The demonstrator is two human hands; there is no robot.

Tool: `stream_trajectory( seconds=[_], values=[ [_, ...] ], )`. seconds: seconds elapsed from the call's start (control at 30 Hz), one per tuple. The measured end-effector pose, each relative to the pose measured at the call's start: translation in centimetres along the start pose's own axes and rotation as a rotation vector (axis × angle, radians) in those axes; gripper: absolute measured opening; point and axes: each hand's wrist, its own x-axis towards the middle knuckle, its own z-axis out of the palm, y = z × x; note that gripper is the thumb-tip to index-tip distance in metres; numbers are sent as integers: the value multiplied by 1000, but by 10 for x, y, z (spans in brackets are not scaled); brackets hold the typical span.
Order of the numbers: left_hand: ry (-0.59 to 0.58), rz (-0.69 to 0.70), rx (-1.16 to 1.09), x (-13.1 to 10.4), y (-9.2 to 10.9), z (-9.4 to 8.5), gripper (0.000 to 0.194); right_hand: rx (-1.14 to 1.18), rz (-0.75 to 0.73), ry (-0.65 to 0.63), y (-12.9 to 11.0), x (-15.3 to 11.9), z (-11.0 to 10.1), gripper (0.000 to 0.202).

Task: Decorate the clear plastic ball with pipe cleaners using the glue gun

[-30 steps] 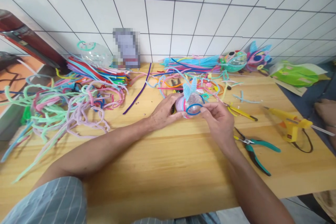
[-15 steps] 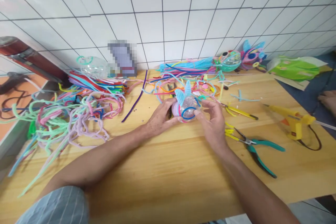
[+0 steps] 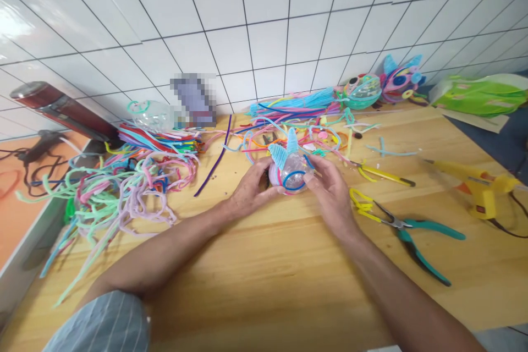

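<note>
Right hand (image 3: 330, 191) went from pinching the blue pipe-cleaner ring's (image 3: 284, 182) edge to wrapping the clear plastic ball with light-blue ears (image 3: 296, 163), so the ring seems seated; left hand (image 3: 251, 188) grips too, ball's left of the teal-handled metal pliers (image 3: 399, 224).

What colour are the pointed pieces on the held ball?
The pointed pieces are light blue; head view.

Ball (image 3: 296, 163) between left hand (image 3: 248, 190) and right hand (image 3: 333, 190), pipe cleaners (image 3: 138, 201) left on table (image 3: 256, 275), pliers (image 3: 401, 224) right, wall (image 3: 268, 38) behind
</note>
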Motion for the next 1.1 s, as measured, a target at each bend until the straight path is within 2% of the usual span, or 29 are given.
stream_trajectory(
  seconds=[0.3, 0.5, 0.73, 1.1],
  values=[
    [1, -14, 43, -5, -4, -3, 73, -72, -106, 2, 3, -4, 3, 50],
    [-3, -55, 18, -5, 3, -4, 68, -101, -197, 31, 0, -7, 6, 45],
    [-2, -147, 56, -10, 0, -6, 70, -124, -233, 38, 2, -9, 7, 46],
    [3, -139, 43, -11, -4, -7, 69, -155, -249, 29, 1, -8, 6, 48]
  ],
)
